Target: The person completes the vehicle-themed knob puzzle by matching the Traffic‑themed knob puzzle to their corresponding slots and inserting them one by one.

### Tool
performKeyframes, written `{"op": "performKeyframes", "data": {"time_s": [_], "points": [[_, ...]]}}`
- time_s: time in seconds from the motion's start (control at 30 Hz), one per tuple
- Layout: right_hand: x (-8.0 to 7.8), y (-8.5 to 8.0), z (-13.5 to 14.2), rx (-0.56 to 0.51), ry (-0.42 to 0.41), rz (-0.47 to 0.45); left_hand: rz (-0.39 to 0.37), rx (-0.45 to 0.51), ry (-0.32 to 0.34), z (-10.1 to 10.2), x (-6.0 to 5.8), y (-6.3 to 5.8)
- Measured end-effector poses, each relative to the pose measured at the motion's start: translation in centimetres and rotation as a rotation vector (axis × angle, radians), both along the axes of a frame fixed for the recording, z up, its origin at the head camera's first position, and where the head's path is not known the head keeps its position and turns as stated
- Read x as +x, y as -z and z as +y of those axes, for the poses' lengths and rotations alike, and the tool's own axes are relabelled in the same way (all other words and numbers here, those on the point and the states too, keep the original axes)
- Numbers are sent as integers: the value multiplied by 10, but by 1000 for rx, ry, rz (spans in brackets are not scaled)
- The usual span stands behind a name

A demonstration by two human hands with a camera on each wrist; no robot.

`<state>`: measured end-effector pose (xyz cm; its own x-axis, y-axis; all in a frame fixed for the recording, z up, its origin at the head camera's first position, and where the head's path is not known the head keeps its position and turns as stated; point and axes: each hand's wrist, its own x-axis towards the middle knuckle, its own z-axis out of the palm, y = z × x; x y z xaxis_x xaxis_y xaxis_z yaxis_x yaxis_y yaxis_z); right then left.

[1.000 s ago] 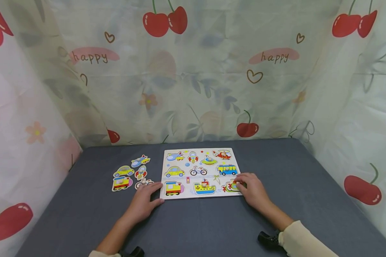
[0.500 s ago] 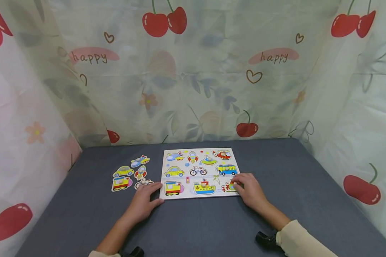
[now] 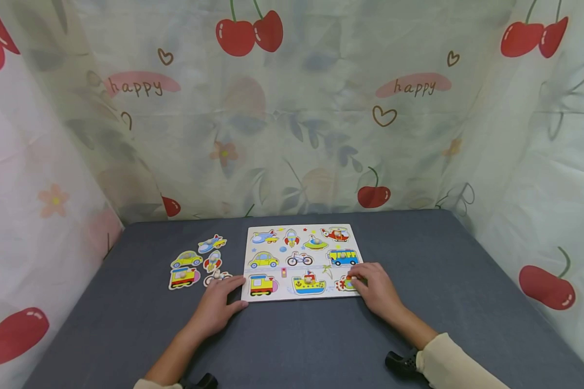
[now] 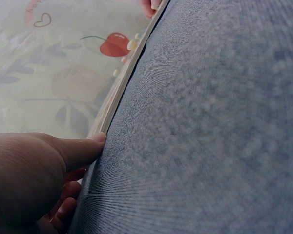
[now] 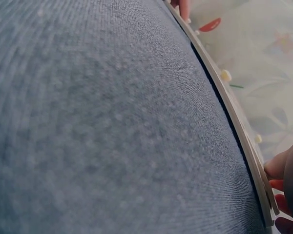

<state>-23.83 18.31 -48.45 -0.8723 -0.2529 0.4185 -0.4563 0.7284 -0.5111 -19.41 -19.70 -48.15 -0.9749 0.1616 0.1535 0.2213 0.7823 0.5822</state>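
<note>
A wooden peg puzzle board [image 3: 292, 297] with printed vehicles lies on the dark table. My left hand [image 3: 218, 306] holds its near left corner, fingers at the left edge and thumb [image 4: 83, 150] against the front edge. At the near right corner my right hand [image 3: 379, 289] pinches a red and green puzzle piece [image 3: 346, 284] between thumb and fingers. Most of that piece is hidden by the hand. In the right wrist view its thin edge overlaps the board's edge, beside my right fingers [image 5: 277, 165].
Left of the board lie loose puzzle pieces: a plane [image 3: 209, 246], a car [image 3: 186, 260], a rocket [image 3: 212, 262], a train [image 3: 183, 277] and a bicycle [image 3: 214, 278] partly behind my left hand. A boat, bus, helicopter and saucer sit in the board. A printed curtain [image 3: 292, 162] encloses the table [image 3: 292, 346].
My right hand has shifted slightly left with the red and green puzzle piece, which now lies closer over its matching printed shape. The left hand and loose pieces stay put.
</note>
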Motion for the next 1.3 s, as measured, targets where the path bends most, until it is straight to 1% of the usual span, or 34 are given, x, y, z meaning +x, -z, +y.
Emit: {"op": "performKeyframes", "data": {"time_s": [0.63,0.9,1.3], "points": [[1,3,0,-20,18,-13,3,-2,3,0,-1,1],[1,2,-3,-36,-20,8,0,-4,2,0,0,1],[1,2,-7,-25,-19,19,2,-10,5,-1,-1,2]]}}
